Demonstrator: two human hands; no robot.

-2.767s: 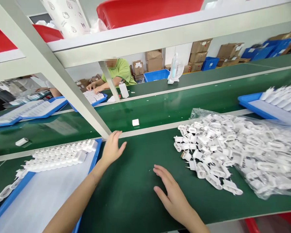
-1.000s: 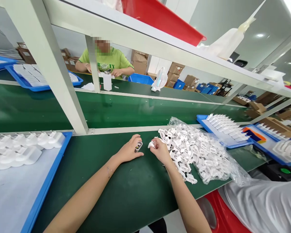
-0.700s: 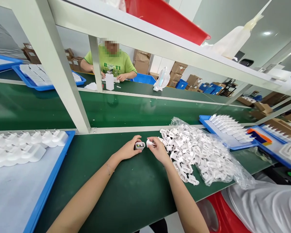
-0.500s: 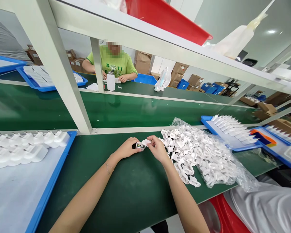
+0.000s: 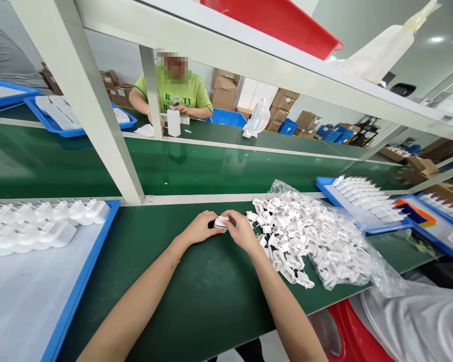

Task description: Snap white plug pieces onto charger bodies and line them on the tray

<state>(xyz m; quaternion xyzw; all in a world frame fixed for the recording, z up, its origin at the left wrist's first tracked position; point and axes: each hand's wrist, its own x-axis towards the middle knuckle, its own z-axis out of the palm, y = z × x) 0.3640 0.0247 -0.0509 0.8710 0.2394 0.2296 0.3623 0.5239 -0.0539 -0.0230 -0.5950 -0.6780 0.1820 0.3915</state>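
Between my hands, over the green tabletop [image 5: 207, 291], is a small white plug housing [image 5: 221, 229]. My left hand [image 5: 201, 229] grips it from the left, thumb in front. A white plastic cover [image 5: 221, 219] lies over the housing's opening, and my right hand [image 5: 241, 230] pinches it with thumb and fingertips. A thin dark gap shows between cover and housing. Just right of my right hand spreads a heap of loose white plastic covers [image 5: 287, 231], partly on a clear plastic bag [image 5: 381, 274].
On the left, a blue tray [image 5: 79, 296] carries rows of white plug housings [image 5: 41, 226]. Another blue tray [image 5: 326, 188] of white parts stands at the back right. A metal frame post [image 5: 109, 125] rises ahead. Across the bench sits a person in a green shirt [image 5: 196, 93].
My right hand has brought the cover left and down onto the housing, whose inside was visible before. The camera view has shifted slightly. Across the bench, the person's hand has risen to the bottle.
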